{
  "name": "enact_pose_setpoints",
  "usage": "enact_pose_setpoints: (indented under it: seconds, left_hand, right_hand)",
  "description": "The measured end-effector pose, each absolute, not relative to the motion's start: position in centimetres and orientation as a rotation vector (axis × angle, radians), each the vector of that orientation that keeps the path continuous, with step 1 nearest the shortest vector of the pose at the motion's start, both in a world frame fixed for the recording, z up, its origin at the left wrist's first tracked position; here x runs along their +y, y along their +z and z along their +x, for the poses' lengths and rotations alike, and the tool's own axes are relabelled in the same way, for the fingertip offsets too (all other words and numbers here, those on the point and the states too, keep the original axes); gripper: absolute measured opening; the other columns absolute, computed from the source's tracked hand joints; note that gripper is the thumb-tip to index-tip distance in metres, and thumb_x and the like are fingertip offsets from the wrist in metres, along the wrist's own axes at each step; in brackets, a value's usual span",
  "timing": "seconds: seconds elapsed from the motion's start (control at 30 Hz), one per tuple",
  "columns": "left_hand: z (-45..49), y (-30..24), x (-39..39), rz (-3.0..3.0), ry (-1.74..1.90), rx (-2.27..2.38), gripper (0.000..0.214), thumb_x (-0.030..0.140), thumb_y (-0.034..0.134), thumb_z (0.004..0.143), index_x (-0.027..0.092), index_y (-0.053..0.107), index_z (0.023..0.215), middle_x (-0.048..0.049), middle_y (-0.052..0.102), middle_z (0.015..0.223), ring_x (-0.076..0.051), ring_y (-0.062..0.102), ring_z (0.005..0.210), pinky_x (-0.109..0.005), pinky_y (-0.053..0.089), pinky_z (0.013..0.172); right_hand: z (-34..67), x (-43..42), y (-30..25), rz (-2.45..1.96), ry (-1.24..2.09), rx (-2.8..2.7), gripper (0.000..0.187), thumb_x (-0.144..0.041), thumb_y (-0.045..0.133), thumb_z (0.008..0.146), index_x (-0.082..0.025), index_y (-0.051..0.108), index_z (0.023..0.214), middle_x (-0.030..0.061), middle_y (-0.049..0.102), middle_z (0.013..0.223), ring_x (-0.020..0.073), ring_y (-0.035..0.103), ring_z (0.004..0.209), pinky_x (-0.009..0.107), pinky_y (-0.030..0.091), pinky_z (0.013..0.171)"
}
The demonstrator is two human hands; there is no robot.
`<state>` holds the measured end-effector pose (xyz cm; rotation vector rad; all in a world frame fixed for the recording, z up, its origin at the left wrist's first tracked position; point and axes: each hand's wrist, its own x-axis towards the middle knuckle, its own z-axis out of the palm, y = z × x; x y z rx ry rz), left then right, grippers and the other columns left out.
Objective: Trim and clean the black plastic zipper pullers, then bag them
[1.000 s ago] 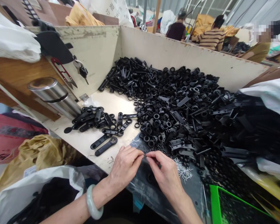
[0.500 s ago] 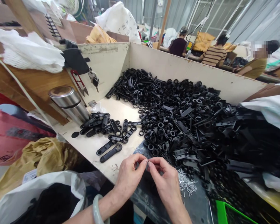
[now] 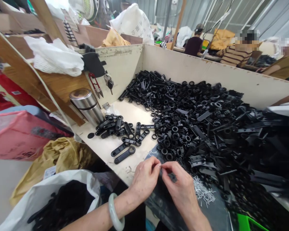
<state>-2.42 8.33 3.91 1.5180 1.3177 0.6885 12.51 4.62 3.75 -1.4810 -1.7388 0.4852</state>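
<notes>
Left hand (image 3: pixel 145 176) and right hand (image 3: pixel 180 189) together, fingertips pinching tiny part, too small to identify. Metal pins (image 3: pixel 203 192) beside; black plastic parts (image 3: pixel 202 128) heaped on surface (image 3: pixel 106 147).

1. Both bare forearms reach in from the bottom edge and converge toward the middle, hands meeting low in the view.
2. The left hand (image 3: pixel 145 176) lies palm down, knuckles up, wrist bent slightly inward. Its fingers (image 3: pixel 156 166) curl forward, thumb and forefinger drawn together in a pinch at their tips.
3. The right hand (image 3: pixel 180 184) mirrors it, back of the hand facing up, its fingers (image 3: pixel 165 166) bunched and pointing left toward the other hand.
4. The two sets of fingertips touch or nearly touch; whatever sits between them is too small to make out.
5. The left wrist carries a pale bangle (image 3: pixel 114 215); the right wrist is bare.
</notes>
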Motion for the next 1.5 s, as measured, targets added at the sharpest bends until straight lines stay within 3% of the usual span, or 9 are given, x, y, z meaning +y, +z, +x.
enact_pose_setpoints:
  seconds: [0.17, 0.37, 0.47, 0.6, 0.77, 0.9, 1.13, 1.27, 1.5]
  left_hand:
    - [-3.5, 4.0, 8.8, 1.508, 0.710, 1.326, 0.019, 0.030, 0.053, 0.095, 0.022, 0.064, 0.082, 0.0022, 0.064, 0.073, -0.017, 0.057, 0.068, -0.028, 0.040, 0.065]
    - [-4.2, 3.8, 8.6, 1.444, 0.678, 1.266, 0.019, 0.034, 0.052, 0.096, 0.022, 0.063, 0.085, 0.0016, 0.064, 0.077, -0.017, 0.056, 0.069, -0.028, 0.041, 0.066]
    - [-3.9, 3.9, 8.2, 1.415, 0.652, 1.237, 0.023, 0.037, 0.047, 0.099, 0.023, 0.056, 0.083, 0.0032, 0.057, 0.073, -0.016, 0.051, 0.067, -0.028, 0.040, 0.065]
    - [-2.8, 3.8, 8.0, 1.412, 0.701, 1.160, 0.031, 0.039, 0.040, 0.103, 0.023, 0.052, 0.079, 0.0027, 0.056, 0.074, -0.016, 0.053, 0.072, -0.029, 0.042, 0.070]
    - [-0.8, 3.0, 8.3, 1.235, 0.792, 1.086, 0.024, 0.042, 0.053, 0.097, 0.021, 0.062, 0.089, 0.0008, 0.062, 0.076, -0.017, 0.061, 0.070, -0.028, 0.048, 0.065]
    - [-0.8, 2.5, 8.7, 1.172, 0.776, 1.086, 0.025, 0.043, 0.057, 0.094, 0.020, 0.063, 0.086, -0.0015, 0.067, 0.078, -0.018, 0.065, 0.072, -0.029, 0.052, 0.066]
    - [-1.2, 3.8, 8.2, 0.966, 0.710, 1.045, 0.033, 0.048, 0.062, 0.089, 0.016, 0.061, 0.082, -0.0029, 0.068, 0.075, -0.010, 0.056, 0.054, -0.021, 0.041, 0.050]
    - [-0.8, 5.3, 7.1, 0.727, 0.721, 0.919, 0.036, 0.050, 0.071, 0.085, 0.015, 0.063, 0.085, -0.0019, 0.067, 0.075, -0.009, 0.056, 0.057, -0.019, 0.037, 0.051]
    - [-0.6, 6.2, 5.8, 0.709, 0.733, 0.889, 0.043, 0.056, 0.072, 0.085, 0.014, 0.064, 0.080, -0.0019, 0.066, 0.072, -0.009, 0.055, 0.056, -0.020, 0.037, 0.051]
  right_hand:
    - [13.3, 4.9, 3.5, -1.498, 0.503, -1.840, 0.011, -0.019, 0.056, 0.096, -0.023, 0.065, 0.095, 0.0003, 0.071, 0.085, 0.0150, 0.070, 0.074, 0.024, 0.055, 0.068]
    - [14.4, 4.7, 2.9, -1.578, 0.423, -2.009, 0.021, -0.021, 0.049, 0.101, -0.024, 0.069, 0.098, 0.0036, 0.073, 0.090, 0.0188, 0.071, 0.078, 0.030, 0.054, 0.071]
    - [14.7, 4.6, 3.3, -1.622, 0.462, -1.902, 0.019, -0.021, 0.049, 0.102, -0.023, 0.068, 0.102, 0.0042, 0.071, 0.091, 0.0180, 0.070, 0.079, 0.029, 0.054, 0.072]
    - [14.7, 4.6, 3.8, -1.628, 0.571, -1.689, 0.012, -0.024, 0.056, 0.098, -0.023, 0.066, 0.093, 0.0017, 0.069, 0.083, 0.0163, 0.067, 0.071, 0.027, 0.054, 0.067]
    - [14.4, 4.6, 3.7, -1.577, 0.587, -1.691, 0.018, -0.028, 0.054, 0.101, -0.023, 0.070, 0.096, 0.0028, 0.072, 0.085, 0.0163, 0.068, 0.073, 0.027, 0.054, 0.067]
    - [14.8, 4.3, 3.3, -1.544, 0.617, -1.683, 0.018, -0.030, 0.056, 0.101, -0.024, 0.073, 0.098, 0.0035, 0.074, 0.089, 0.0175, 0.070, 0.077, 0.028, 0.054, 0.070]
    - [14.6, 2.9, 3.3, -1.416, 0.995, -1.009, 0.024, -0.040, 0.076, 0.088, -0.022, 0.074, 0.104, 0.0051, 0.077, 0.087, 0.0194, 0.075, 0.076, 0.028, 0.062, 0.070]
    - [13.9, 2.2, 3.1, -1.366, 0.943, -0.948, 0.021, -0.038, 0.078, 0.087, -0.022, 0.076, 0.099, 0.0057, 0.077, 0.084, 0.0192, 0.074, 0.074, 0.028, 0.063, 0.069]
    - [14.0, 1.4, 2.2, -1.315, 0.743, -1.077, 0.012, -0.036, 0.079, 0.086, -0.024, 0.080, 0.086, 0.0057, 0.071, 0.093, 0.0179, 0.071, 0.085, 0.025, 0.061, 0.074]
